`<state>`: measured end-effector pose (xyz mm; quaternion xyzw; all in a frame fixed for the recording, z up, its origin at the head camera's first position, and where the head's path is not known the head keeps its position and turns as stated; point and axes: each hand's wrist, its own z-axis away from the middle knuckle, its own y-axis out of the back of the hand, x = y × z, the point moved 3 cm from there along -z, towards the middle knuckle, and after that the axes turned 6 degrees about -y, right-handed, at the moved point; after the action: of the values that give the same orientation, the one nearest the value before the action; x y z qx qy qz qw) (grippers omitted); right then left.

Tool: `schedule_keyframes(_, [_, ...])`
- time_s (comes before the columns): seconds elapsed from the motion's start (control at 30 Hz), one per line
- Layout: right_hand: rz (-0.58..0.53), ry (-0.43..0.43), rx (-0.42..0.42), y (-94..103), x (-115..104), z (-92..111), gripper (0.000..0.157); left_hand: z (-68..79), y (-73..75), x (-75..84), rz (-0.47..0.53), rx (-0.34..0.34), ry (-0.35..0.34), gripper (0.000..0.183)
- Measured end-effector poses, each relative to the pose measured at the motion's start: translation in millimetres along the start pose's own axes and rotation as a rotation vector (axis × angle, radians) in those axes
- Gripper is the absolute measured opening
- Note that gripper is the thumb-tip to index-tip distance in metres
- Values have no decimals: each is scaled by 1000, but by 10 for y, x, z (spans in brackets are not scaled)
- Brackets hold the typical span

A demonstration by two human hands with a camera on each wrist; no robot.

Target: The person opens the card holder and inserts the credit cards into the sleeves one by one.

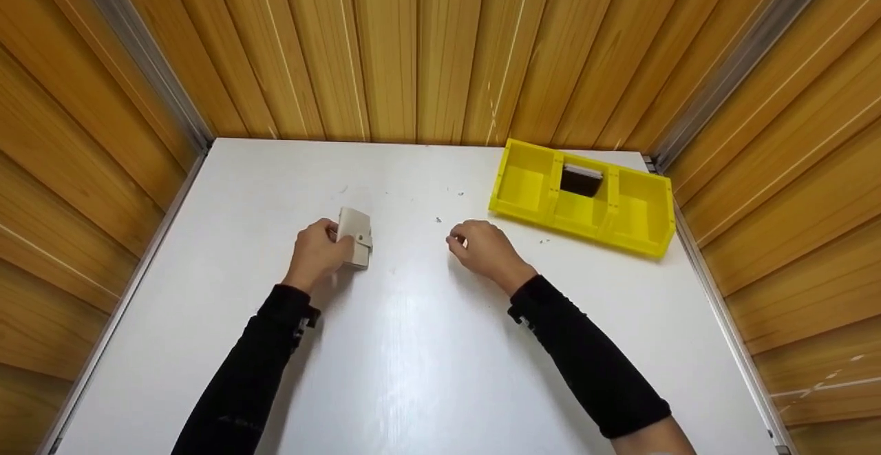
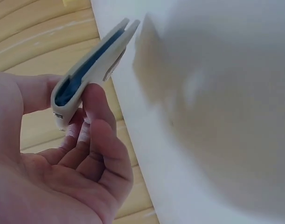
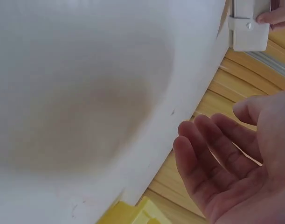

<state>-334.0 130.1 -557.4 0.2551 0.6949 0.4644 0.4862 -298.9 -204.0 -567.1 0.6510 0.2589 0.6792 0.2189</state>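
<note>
A cream card holder point(image 1: 355, 224) with a snap strap is pinched between the thumb and fingers of my left hand point(image 1: 316, 254). In the left wrist view the card holder point(image 2: 107, 60) tilts upward, and a blue inside shows along its edge. My right hand point(image 1: 483, 245) hovers over the table to the right of it, holding nothing. Its fingers point(image 3: 221, 144) are relaxed and slightly bent in the right wrist view, with the thumb apart from them. The strap and its round snap face the right hand.
A yellow bin point(image 1: 575, 224) with three compartments sits at the back right of the white table point(image 1: 413, 345). In its middle compartment stands a dark flat item point(image 1: 581, 181) with a pale top edge. Wood-look walls point(image 1: 385, 49) enclose the back and sides.
</note>
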Motion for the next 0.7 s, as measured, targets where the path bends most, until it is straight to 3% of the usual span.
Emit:
schedule_keyframes(0.2, [-22, 46, -19, -5, -196, 18, 25, 11, -154, 248, 36, 4, -47, 36])
schedule_keyframes(0.4, [-34, 113, -8, 7, -349, 7, 26, 16, -342, 586, 64, -3, -140, 29])
schedule_keyframes(0.7, [-28, 50, 3, -9, -380, 1, 28, 33, -708, 861, 104, -32, -220, 21])
